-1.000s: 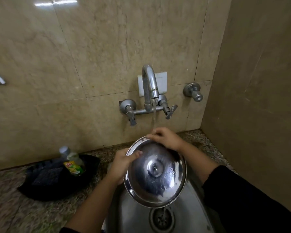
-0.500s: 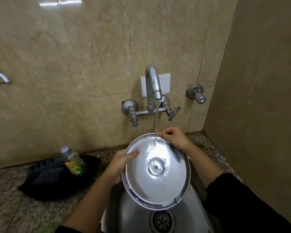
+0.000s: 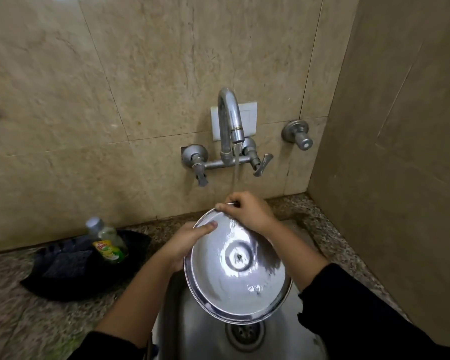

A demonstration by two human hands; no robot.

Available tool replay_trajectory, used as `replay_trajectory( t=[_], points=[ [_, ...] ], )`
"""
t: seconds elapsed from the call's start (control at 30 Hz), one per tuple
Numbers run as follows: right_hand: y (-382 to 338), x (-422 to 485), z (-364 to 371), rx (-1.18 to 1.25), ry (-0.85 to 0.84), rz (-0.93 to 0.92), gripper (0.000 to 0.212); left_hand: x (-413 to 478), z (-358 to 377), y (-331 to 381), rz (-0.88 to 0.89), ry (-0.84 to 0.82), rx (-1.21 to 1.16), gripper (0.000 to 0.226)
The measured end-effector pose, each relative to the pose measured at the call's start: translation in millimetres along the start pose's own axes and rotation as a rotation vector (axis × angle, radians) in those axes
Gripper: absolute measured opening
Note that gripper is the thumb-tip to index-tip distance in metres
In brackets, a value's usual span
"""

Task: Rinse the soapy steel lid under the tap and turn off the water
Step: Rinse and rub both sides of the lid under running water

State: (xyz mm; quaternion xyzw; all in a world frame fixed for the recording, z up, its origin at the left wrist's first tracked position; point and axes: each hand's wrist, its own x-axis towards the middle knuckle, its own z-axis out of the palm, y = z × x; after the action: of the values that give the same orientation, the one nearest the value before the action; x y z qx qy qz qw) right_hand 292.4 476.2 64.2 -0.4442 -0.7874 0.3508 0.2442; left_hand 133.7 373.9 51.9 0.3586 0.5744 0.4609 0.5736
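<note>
Water runs in a thin stream from the curved chrome wall tap, centre of frame, down onto the far rim of the round shiny steel lid. Lid is held tilted over the stainless steel sink, lower centre, w/ the round drain showing just below its near edge. Wet sheen across the lid's surface; small round centre fitting in the middle. Left hand grips the lid's left rim, thumb pressed on top, other fingers hidden under it. Right hand pinches the far rim at the top, fingers curled over the edge, right where the stream lands. Black sleeves on both forearms, lower frame. Two lever handles flank the tap body; a separate chrome knob valve sits on the beige tile wall to the right. On the speckled granite worktop, lower left, a black dish tray holds a dish-soap bottle w/ grey cap and yellow-green label, leaning back.
</note>
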Motion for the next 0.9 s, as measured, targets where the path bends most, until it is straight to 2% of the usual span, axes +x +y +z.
replay_trajectory(
  t=[0.13,0.2,0.27,0.37,0.43,0.5,0.6,0.7,0.8,0.83,0.9],
  points=[
    [13,-11,-1,-0.062,0.135,0.002,0.038,-3,-2,-12,0.040,0.095,-0.010,0.029],
    [39,-27,5,-0.213,0.283,0.029,0.032,-6,-7,-21,0.049,0.188,-0.094,0.029],
    [65,-48,17,-0.306,0.363,0.058,0.029,-6,-10,-28,0.078,0.276,-0.174,0.025],
    [95,-83,41,-0.387,0.388,0.060,0.050,-7,-13,-35,0.092,0.377,-0.250,0.019],
    [99,-103,50,-0.381,0.322,-0.082,0.063,-6,-13,-36,0.068,0.402,-0.268,0.020],
    [98,-117,50,-0.380,0.202,-0.360,0.063,-4,-11,-36,-0.001,0.419,-0.268,0.021],
    [103,-118,43,-0.449,0.028,-0.684,0.056,-4,-7,-36,-0.187,0.383,-0.304,0.023],
    [97,-109,38,-0.420,0.068,-0.794,0.035,-6,-9,-41,-0.350,0.333,-0.265,0.029],
    [78,-103,31,-0.159,0.231,-0.669,0.037,-10,-15,-45,-0.465,0.212,-0.194,0.045],
    [71,-102,29,-0.064,0.268,-0.566,0.037,-11,-16,-46,-0.511,0.148,-0.103,0.064],
    [63,-95,25,0.175,0.243,-0.316,0.022,-10,-19,-48,-0.605,0.023,0.114,0.108]
  ],
)
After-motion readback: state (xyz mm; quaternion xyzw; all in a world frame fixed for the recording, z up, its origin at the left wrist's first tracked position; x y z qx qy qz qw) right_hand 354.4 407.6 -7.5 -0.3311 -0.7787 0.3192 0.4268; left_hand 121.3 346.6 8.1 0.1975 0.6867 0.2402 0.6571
